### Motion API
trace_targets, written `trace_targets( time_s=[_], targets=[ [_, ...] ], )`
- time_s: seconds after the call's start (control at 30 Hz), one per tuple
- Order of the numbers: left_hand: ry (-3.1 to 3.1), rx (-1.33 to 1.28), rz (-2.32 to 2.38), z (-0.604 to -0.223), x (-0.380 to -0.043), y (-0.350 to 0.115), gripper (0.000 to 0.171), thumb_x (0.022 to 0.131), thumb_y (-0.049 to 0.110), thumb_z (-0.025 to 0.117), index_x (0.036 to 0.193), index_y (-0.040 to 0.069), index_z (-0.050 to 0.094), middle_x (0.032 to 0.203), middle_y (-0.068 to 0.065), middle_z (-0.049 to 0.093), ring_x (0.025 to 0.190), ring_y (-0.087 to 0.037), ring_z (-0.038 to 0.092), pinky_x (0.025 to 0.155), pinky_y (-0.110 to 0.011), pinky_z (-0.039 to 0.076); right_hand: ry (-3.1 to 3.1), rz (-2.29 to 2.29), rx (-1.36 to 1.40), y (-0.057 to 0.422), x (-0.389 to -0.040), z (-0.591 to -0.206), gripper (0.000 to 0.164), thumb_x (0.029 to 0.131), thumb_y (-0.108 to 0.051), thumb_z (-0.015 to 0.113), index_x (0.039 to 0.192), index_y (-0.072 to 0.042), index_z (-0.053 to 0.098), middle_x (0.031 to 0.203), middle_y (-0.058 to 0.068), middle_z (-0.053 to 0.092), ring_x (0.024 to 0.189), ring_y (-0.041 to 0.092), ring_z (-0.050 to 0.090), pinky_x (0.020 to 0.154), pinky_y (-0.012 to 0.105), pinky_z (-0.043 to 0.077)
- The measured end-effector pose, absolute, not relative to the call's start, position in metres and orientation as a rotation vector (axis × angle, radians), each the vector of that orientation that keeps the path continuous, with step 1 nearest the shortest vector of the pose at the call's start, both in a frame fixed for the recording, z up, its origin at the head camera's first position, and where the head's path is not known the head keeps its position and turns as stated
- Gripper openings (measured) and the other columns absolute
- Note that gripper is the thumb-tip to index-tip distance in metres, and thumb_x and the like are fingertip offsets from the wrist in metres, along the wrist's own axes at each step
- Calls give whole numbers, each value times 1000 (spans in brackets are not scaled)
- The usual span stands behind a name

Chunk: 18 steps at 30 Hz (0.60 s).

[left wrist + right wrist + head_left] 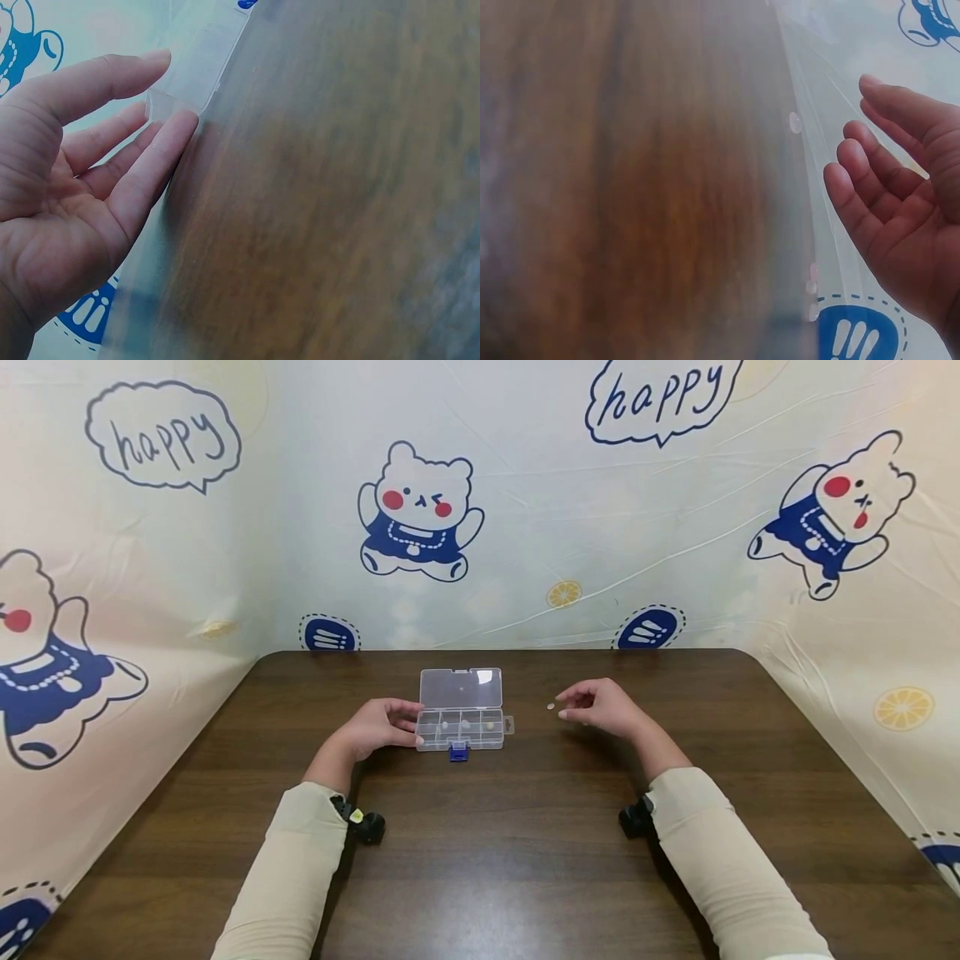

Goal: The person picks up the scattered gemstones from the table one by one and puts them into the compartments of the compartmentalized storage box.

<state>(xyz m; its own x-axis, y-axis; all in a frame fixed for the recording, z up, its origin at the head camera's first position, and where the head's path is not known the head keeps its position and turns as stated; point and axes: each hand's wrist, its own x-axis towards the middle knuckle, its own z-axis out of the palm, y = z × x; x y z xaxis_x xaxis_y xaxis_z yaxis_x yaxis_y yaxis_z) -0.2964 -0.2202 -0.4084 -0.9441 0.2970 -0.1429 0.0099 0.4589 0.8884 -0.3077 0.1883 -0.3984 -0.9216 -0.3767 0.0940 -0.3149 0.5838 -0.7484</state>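
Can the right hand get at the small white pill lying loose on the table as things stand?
Probably yes. The right hand is open, its fingers just beside the pill, with only bare table between them. The clear box sits off to the left.

A clear plastic pill box [462, 720] is lying flat at the middle of the frame with its lid [461, 687] standing open toward the back; its small compartments are holding a few pale pills. A small white pill [550, 706] is lying alone, just right of the box.
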Motion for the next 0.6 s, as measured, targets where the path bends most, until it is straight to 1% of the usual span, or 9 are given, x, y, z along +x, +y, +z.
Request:
trace_targets(
  time_s=[0.13, 0.33, 0.6],
  targets=[
    [2428, 270, 1485, -409, -296, -221, 65, 75, 2, 83, 133, 0, 56, 127, -20, 59, 100, -26, 63, 84, -32, 54, 2722, -1245, -599, 186, -311, -398, 25, 86, -16, 77, 108, -5, 73, 89, 7, 65, 76, 24, 56, 64, 33, 51],
    [2428, 253, 1482, -408, -296, -220, 65, 74, 2, 83, 133, 2, 57, 127, -19, 59, 101, -26, 63, 85, -32, 54, 2688, -1271, -591, 185, -314, -396, 26, 86, -16, 77, 108, -3, 73, 88, 7, 65, 72, 22, 56, 61, 32, 52],
    [2432, 249, 1476, -406, -295, -218, 65, 74, 2, 83, 133, 2, 57, 127, -18, 59, 101, -26, 62, 84, -32, 54, 2666, -1287, -557, 186, -323, -399, 24, 85, -12, 77, 108, -5, 73, 87, 8, 66, 71, 21, 57, 64, 36, 55]
  ],
)
